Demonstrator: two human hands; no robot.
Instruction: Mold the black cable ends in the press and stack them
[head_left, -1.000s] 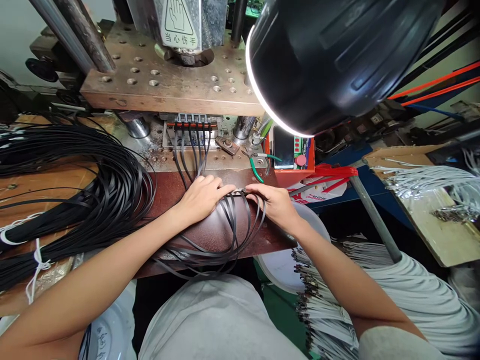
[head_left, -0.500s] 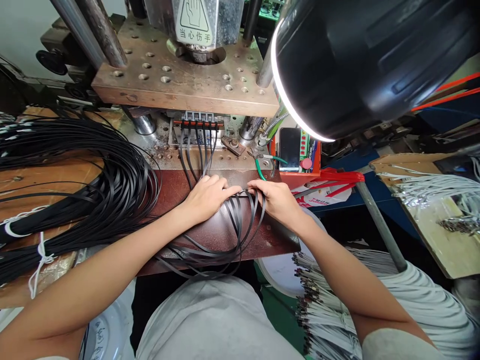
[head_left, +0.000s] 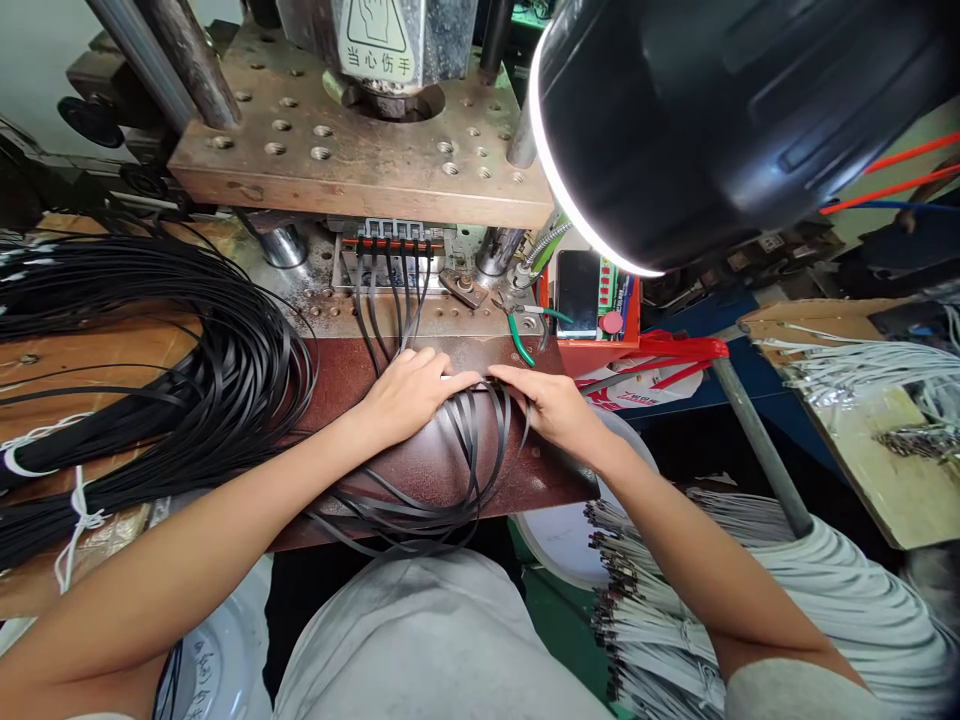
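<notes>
Several black flat cables [head_left: 469, 440] loop over a dark red mat, with their ends gathered at a thin dark strip between my hands. Fingers closed, my left hand [head_left: 412, 395] rests on the strip's left end, thumb pressed toward the cables. At the other end, my right hand [head_left: 551, 405] curls its fingers in around the rightmost cables, with its thumb side along the strip. Both palms hide most of what they grip. Beyond them, other black cables run into a metal mold [head_left: 394, 265] under the press plate [head_left: 360, 185].
Green-handled pliers [head_left: 521, 330] lie right of the mold beside a metal clamp piece [head_left: 463, 288]. A big bundle of black cables [head_left: 247, 370] covers the left side. The round lamp [head_left: 720, 130] hangs close at upper right. White cables [head_left: 847, 580] hang at lower right.
The view has shifted slightly. My right hand's fingers have moved a little along the strip, and its upper finger now reaches straighter toward the left hand. The cables in the mold stay put.
</notes>
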